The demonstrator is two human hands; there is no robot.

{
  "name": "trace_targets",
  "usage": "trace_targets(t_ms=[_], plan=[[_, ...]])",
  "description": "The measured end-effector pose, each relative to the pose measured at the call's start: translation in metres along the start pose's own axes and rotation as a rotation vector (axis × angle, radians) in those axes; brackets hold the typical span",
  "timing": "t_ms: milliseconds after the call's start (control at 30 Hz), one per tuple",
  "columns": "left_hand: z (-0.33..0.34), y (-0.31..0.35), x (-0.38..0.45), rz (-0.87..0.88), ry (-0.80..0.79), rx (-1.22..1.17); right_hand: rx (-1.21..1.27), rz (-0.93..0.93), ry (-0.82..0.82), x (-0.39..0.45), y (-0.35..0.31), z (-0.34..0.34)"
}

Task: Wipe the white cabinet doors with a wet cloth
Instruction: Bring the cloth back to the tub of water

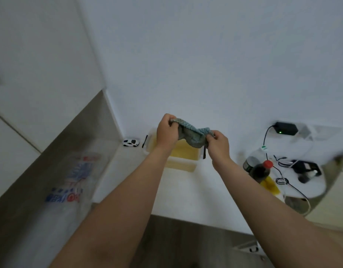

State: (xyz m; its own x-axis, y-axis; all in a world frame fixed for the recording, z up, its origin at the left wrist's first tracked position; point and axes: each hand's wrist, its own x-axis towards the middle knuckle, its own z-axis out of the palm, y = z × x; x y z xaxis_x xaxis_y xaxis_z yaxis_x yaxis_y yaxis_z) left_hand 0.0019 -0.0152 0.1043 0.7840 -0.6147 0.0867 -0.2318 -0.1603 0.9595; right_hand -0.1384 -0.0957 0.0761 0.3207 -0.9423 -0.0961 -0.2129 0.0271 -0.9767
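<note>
A grey-blue textured cloth [194, 137] hangs stretched between both hands in the middle of the view. My left hand [166, 131] grips its left end and my right hand [218, 145] pinches its right end. The cloth sags above a clear plastic tub [183, 157] with a yellowish inside that stands on the white surface below. A white cabinet door [37, 60] rises at the left, with a second panel [6, 151] lower down. A plain white wall fills the top of the view.
A white toy car [130, 142] sits left of the tub. At the right are a dark bottle with a red cap [260, 171], a clear jug [253, 158], cables, a black power adapter [285, 128] and a round white table [309, 186]. A printed plastic bag [70, 180] lies at lower left.
</note>
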Motion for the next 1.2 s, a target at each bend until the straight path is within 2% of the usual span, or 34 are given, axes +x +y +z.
trace_targets(t_ms=[100, 167, 267, 367, 433, 500, 567, 667, 767, 833, 900, 933, 967, 1100, 1200], plan=[[0.008, -0.007, 0.002, -0.071, 0.023, -0.03, 0.106, 0.1, -0.007, 0.009, 0.021, -0.013], [0.013, -0.01, 0.004, -0.189, 0.029, -0.064, 0.194, 0.172, -0.042, 0.013, 0.028, -0.013], [0.016, -0.016, 0.009, -0.394, -0.015, -0.241, 0.221, 0.232, -0.035, 0.019, 0.032, -0.005], [0.011, -0.017, 0.019, -0.588, -0.039, -0.52, 0.294, 0.339, -0.042, 0.026, 0.035, 0.006], [0.009, -0.019, 0.028, -0.634, -0.049, -0.687, 0.254, 0.36, -0.035, 0.03, 0.038, 0.013], [0.012, -0.02, 0.038, -0.647, -0.133, -0.793, 0.237, 0.358, -0.055, 0.033, 0.038, 0.021], [0.015, -0.016, 0.046, -0.653, -0.217, -0.824, 0.403, 0.368, -0.19, 0.036, 0.031, 0.032], [0.02, -0.024, 0.062, -0.546, -0.247, -0.666, 0.576, 0.365, -0.381, 0.042, 0.016, 0.049], [0.02, -0.048, 0.082, -0.295, -0.102, -0.169, 0.57, 0.38, -0.251, 0.061, 0.017, 0.066], [0.02, -0.063, 0.085, -0.344, -0.052, -0.054, 0.532, 0.388, -0.18, 0.072, 0.02, 0.073], [0.024, -0.081, 0.089, -0.54, -0.21, -0.228, 0.539, 0.402, -0.166, 0.083, 0.026, 0.085], [0.026, -0.087, 0.089, -0.585, -0.277, -0.279, 0.522, 0.398, -0.154, 0.087, 0.029, 0.09], [0.029, -0.096, 0.092, -0.558, -0.296, -0.258, 0.45, 0.385, -0.128, 0.094, 0.035, 0.095], [0.041, -0.127, 0.111, -0.314, -0.225, 0.078, -0.127, 0.174, -0.004, 0.12, 0.062, 0.108], [0.052, -0.146, 0.121, -0.243, -0.242, 0.371, -0.455, 0.069, -0.055, 0.139, 0.083, 0.114]])
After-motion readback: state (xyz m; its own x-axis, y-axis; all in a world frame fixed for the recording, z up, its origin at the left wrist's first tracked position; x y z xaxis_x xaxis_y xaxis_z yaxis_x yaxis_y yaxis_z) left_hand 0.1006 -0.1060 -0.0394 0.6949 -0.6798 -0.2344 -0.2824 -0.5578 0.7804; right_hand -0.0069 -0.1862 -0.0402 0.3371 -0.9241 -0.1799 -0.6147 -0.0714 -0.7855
